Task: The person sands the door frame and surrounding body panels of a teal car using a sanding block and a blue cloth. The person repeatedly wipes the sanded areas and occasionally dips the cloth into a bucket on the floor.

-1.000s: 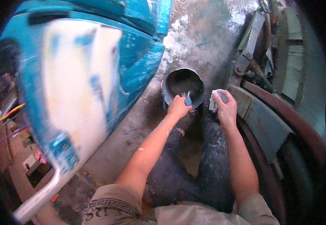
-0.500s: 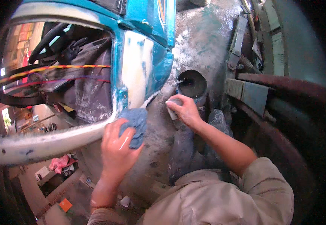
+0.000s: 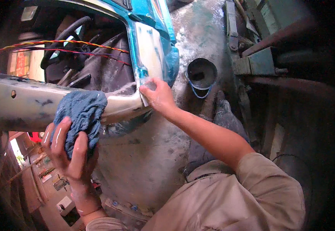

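The left hand point(image 3: 72, 163), fingers half-curled, grips a cloth point(image 3: 82, 111) at the frame point(image 3: 123, 103), contact unclear; the right hand point(image 3: 161, 96) pinches a pale sheet point(image 3: 144, 101) at its corner. Wet fingers could let the sheet slip, scratching the finish. No writing is legible.

Dim right side, brighter floor point(image 3: 199, 29) at top, glossy highlights on left fingers point(image 3: 60, 135), fisheye bending, black corners

Vehicle point(image 3: 118, 103) chopped off left and far, bucket point(image 3: 213, 72) insides kinda murky, pale piece point(image 3: 144, 101) mostly behind the right hand point(image 3: 158, 96)
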A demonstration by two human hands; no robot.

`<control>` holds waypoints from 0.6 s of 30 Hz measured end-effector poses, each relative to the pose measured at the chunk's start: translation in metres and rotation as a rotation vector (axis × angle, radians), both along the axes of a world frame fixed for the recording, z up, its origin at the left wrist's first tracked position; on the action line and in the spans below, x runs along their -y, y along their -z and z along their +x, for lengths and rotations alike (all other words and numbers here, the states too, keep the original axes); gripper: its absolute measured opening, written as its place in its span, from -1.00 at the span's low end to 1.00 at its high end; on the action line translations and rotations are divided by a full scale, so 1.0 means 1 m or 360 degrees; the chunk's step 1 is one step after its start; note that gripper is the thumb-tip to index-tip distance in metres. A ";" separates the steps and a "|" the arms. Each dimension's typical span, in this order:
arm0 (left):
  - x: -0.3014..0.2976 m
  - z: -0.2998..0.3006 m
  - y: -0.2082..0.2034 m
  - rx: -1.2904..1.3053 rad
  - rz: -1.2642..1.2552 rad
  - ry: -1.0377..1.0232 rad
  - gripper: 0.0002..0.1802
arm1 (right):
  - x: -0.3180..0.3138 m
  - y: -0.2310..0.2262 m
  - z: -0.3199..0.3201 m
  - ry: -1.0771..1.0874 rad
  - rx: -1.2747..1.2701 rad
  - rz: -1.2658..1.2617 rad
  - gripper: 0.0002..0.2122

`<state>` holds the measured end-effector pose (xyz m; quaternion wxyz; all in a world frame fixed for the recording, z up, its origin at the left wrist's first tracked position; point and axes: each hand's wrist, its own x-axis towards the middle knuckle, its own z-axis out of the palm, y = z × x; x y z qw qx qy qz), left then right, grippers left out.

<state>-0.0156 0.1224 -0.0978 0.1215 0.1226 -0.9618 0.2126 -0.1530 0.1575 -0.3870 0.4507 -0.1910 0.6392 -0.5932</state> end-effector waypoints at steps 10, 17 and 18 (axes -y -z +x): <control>0.045 0.021 0.018 0.0214 -0.0237 0.0291 -0.62 | 0.042 0.004 -0.009 0.0201 -0.0295 -0.0176 -0.74; 0.068 0.022 0.030 0.0058 -0.0334 0.0626 -0.72 | 0.031 0.006 -0.003 0.0060 -0.0340 -0.0017 -0.70; 0.068 0.021 0.029 0.0059 -0.0299 0.0634 -0.73 | 0.042 0.006 -0.007 0.0184 -0.0369 -0.0178 -0.71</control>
